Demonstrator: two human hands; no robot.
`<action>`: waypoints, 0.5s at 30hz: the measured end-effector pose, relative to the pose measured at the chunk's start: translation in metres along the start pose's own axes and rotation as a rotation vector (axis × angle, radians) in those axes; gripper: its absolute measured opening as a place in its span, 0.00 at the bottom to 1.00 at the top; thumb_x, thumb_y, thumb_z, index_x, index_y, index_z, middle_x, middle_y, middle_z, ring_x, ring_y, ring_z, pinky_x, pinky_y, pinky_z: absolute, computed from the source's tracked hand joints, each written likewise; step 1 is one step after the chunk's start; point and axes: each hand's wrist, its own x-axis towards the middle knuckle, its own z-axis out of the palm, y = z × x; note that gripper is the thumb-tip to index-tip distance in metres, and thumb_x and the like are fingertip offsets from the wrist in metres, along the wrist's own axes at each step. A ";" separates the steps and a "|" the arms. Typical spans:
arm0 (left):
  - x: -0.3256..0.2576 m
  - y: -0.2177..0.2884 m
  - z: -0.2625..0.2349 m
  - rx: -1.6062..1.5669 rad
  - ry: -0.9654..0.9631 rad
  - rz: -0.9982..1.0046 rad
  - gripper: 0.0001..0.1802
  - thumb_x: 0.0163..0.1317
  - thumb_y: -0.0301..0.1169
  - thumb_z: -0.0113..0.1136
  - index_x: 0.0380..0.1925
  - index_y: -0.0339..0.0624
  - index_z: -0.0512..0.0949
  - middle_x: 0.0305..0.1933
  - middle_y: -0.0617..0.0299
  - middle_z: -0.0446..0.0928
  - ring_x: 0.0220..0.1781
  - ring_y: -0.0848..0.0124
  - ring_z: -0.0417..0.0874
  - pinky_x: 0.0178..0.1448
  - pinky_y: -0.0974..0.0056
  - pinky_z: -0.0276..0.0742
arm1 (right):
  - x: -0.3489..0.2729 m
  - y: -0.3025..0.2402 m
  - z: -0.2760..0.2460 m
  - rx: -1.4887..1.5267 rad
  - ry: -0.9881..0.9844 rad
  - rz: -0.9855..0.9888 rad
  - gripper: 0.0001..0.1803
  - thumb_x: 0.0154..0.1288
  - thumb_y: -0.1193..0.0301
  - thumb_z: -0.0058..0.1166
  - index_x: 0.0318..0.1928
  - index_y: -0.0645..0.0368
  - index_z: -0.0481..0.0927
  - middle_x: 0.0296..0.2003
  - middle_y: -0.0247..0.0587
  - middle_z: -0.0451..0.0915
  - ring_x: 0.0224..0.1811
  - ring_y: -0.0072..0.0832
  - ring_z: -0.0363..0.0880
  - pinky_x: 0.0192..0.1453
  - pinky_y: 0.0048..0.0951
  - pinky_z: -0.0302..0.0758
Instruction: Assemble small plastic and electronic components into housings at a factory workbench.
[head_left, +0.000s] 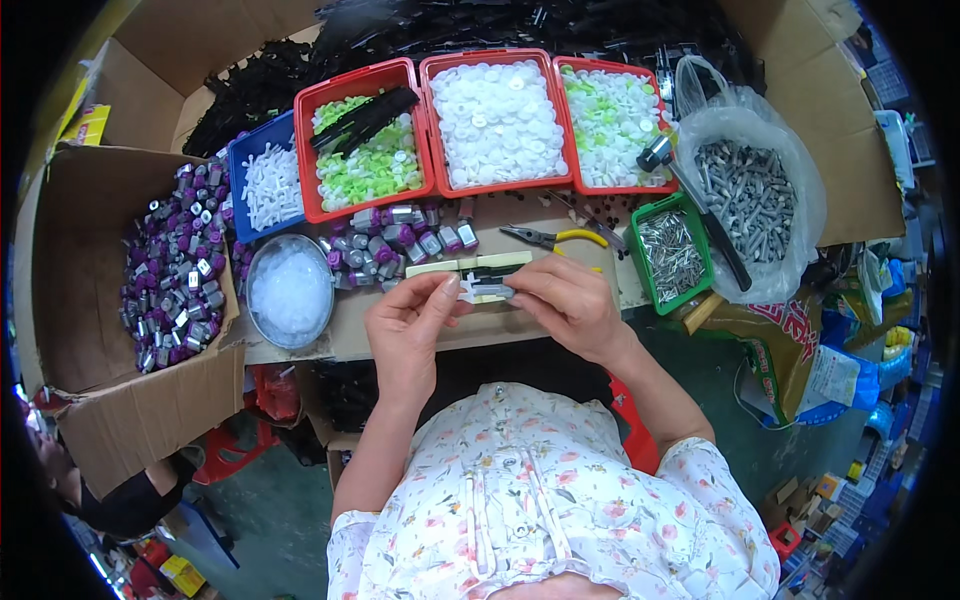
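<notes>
**Head view: both hands on a small assembly at the counter edge**

Head view. I see the left hand (408, 325) and right hand (568, 303) meeting over the near edge of the cardboard-topped counter (350, 335). Between them sits a small white-and-grey plastic part (485, 289). The left grip is clenched on its left end, thumb tip pressed against it. The right grip grasps its right end, fingers curled over the top. The part is held just above the counter edge, just in front of a pale yellow and black jig (470, 266) lying on the counter.

Just behind the right hand lie yellow-handled pliers (555, 237). To the left of the jig is a loose heap of purple-and-silver pieces (390, 243), and beside that a round metal tin of clear bits (290, 290).

Along the back stand three red trays: green and white caps with black strips on top (365, 140), white discs (497, 120), mixed white and green discs (612, 122). A blue tray of white parts (265, 180) is at their left. A green tray of metal pins (672, 255) is at right, next to a clear bag of grey screws (755, 200) with a hammer (700, 210) lying across both.

A large cardboard box (90, 300) at far left holds more purple pieces.
</notes>
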 end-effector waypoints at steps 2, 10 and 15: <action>-0.001 0.000 0.000 0.080 -0.027 -0.016 0.12 0.63 0.25 0.67 0.46 0.33 0.82 0.37 0.57 0.84 0.34 0.73 0.86 0.36 0.73 0.76 | -0.001 -0.003 -0.002 0.087 -0.010 0.102 0.13 0.56 0.80 0.66 0.43 0.66 0.83 0.34 0.44 0.83 0.33 0.35 0.83 0.38 0.33 0.77; -0.009 -0.012 0.003 -0.056 -0.127 -0.044 0.18 0.60 0.22 0.68 0.52 0.33 0.81 0.40 0.58 0.84 0.36 0.75 0.85 0.35 0.74 0.75 | -0.012 -0.010 0.012 0.874 0.060 0.722 0.10 0.68 0.78 0.59 0.48 0.70 0.81 0.38 0.44 0.85 0.36 0.24 0.84 0.41 0.26 0.81; -0.008 -0.012 0.001 -0.035 -0.182 -0.075 0.11 0.65 0.25 0.65 0.45 0.32 0.83 0.35 0.59 0.84 0.33 0.75 0.85 0.33 0.75 0.73 | -0.014 -0.018 0.021 0.980 0.035 0.722 0.12 0.70 0.74 0.59 0.49 0.71 0.81 0.38 0.40 0.84 0.38 0.22 0.84 0.43 0.24 0.82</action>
